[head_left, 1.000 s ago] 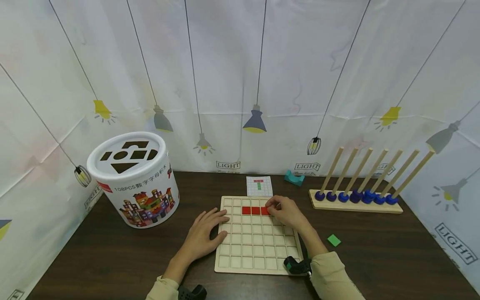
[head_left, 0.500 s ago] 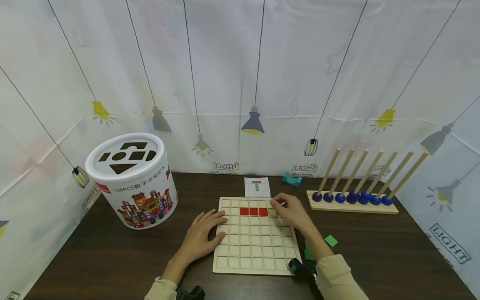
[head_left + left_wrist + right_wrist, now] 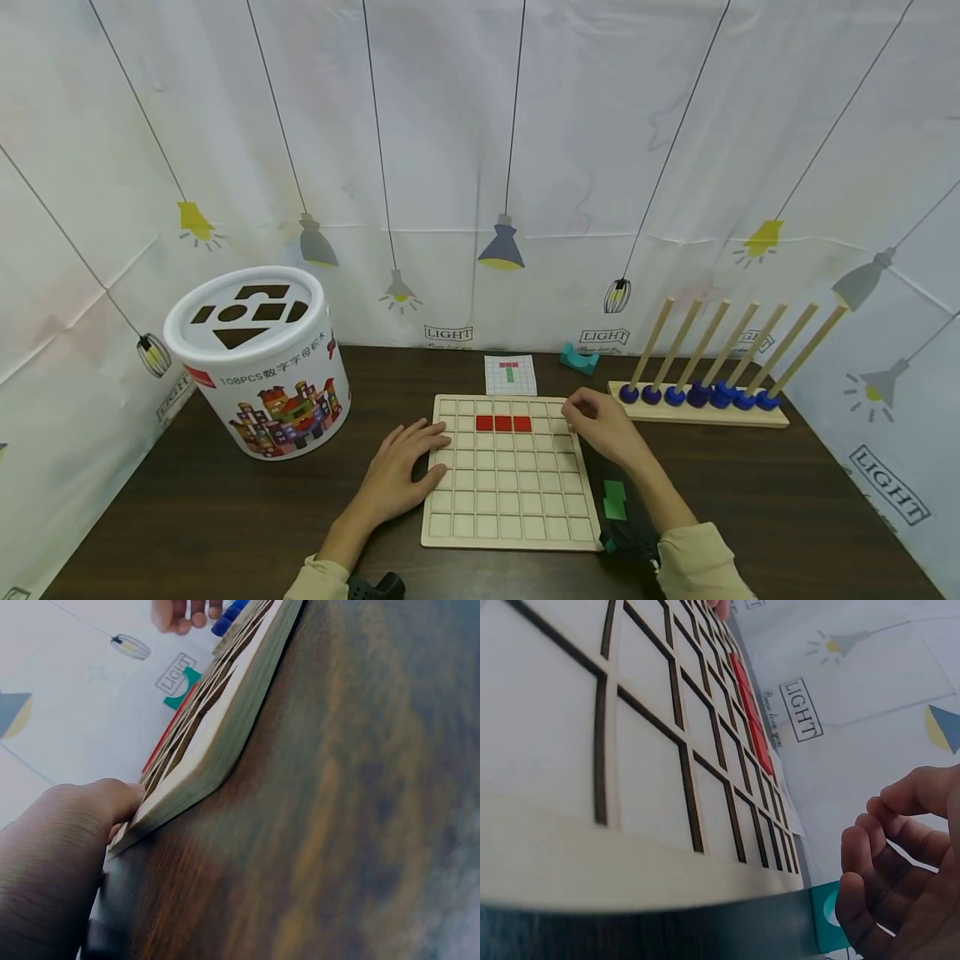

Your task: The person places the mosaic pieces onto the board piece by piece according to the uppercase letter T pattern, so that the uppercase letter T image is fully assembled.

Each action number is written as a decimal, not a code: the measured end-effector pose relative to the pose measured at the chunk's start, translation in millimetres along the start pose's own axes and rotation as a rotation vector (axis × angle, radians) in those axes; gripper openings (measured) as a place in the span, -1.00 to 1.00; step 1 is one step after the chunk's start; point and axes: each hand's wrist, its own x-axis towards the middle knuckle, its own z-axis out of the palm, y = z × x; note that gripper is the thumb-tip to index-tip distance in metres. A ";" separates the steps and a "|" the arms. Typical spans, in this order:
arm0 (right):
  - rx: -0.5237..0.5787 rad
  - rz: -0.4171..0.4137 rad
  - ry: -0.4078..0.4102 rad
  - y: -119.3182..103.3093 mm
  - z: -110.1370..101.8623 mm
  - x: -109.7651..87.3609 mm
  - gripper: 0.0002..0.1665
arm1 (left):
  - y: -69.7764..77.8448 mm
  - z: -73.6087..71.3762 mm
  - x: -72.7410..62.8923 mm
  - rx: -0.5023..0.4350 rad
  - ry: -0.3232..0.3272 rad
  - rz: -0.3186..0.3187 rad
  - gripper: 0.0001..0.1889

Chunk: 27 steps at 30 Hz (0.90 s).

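Observation:
A pale wooden grid board [image 3: 507,527] lies flat on the dark table, with three red squares [image 3: 503,423] in a row near its far side. My left hand [image 3: 397,473] rests on the board's left edge, fingers spread; its thumb [image 3: 124,799] lies on the rim in the left wrist view. At the far right corner hovers my right hand [image 3: 606,423], thumb and index fingertips together, other fingers loosely bent. Nothing shows between them in the right wrist view. Green squares [image 3: 614,500] lie beside the board, near the right forearm.
A small card [image 3: 510,375] printed with a red and green T pattern lies behind the board. Behind it to the right are a teal arch block [image 3: 579,359] and a peg rack [image 3: 705,408] with blue beads. A white bucket [image 3: 258,367] stands at left.
My right hand has moved right, off the last red square, which stays in the grid. Its forearm now covers where a separate green square lay. The left hand has stayed on the board.

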 end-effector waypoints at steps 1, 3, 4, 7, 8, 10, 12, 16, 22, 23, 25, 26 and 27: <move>-0.008 0.001 0.001 0.2 -1.9 -1.9 -0.72 | 0.1 0.0 -0.1 0.000 -0.001 0.000 -0.57; -0.023 0.007 -0.002 0.5 -5.8 -5.8 -0.73 | 0.4 0.0 -0.3 -0.001 0.000 0.000 -0.57; -0.029 0.013 -0.003 0.7 -7.9 -7.7 -0.73 | 0.5 -0.1 -0.3 -0.002 0.001 0.000 -0.57; -0.048 0.031 -0.002 1.0 -13.5 -13.3 -0.74 | 0.6 -0.2 -0.2 -0.002 0.009 0.001 -0.57; -0.052 0.033 -0.004 1.5 -15.3 -15.2 -0.73 | 0.5 -0.1 -0.1 -0.002 0.012 0.002 -0.57; -0.056 0.032 -0.001 3.0 -18.6 -19.0 -0.72 | 0.3 0.1 -0.1 0.001 0.014 0.003 -0.57; -0.067 0.027 0.001 5.1 -21.9 -22.8 -0.71 | 0.1 0.4 -0.3 0.004 0.014 0.004 -0.57; -0.093 0.009 -0.003 11.1 -28.8 -29.4 -0.70 | 0.1 0.7 -0.4 0.004 0.016 0.007 -0.58; -0.189 -0.044 0.002 19.5 -40.1 -40.6 -0.74 | -0.1 1.2 0.1 0.008 0.019 0.007 -0.58; -0.212 -0.055 0.004 20.5 -41.9 -42.7 -0.76 | -0.1 1.2 0.1 0.008 0.019 0.007 -0.58; -0.249 -0.070 0.003 22.9 -45.3 -46.6 -0.78 | 0.0 1.0 0.1 0.006 0.018 0.008 -0.58; -0.268 -0.074 0.004 24.3 -46.8 -48.5 -0.80 | -0.1 0.9 -0.1 0.006 0.017 0.009 -0.58; -0.281 -0.076 0.002 25.8 -48.1 -50.4 -0.81 | -0.1 0.7 -0.4 0.006 0.018 0.009 -0.58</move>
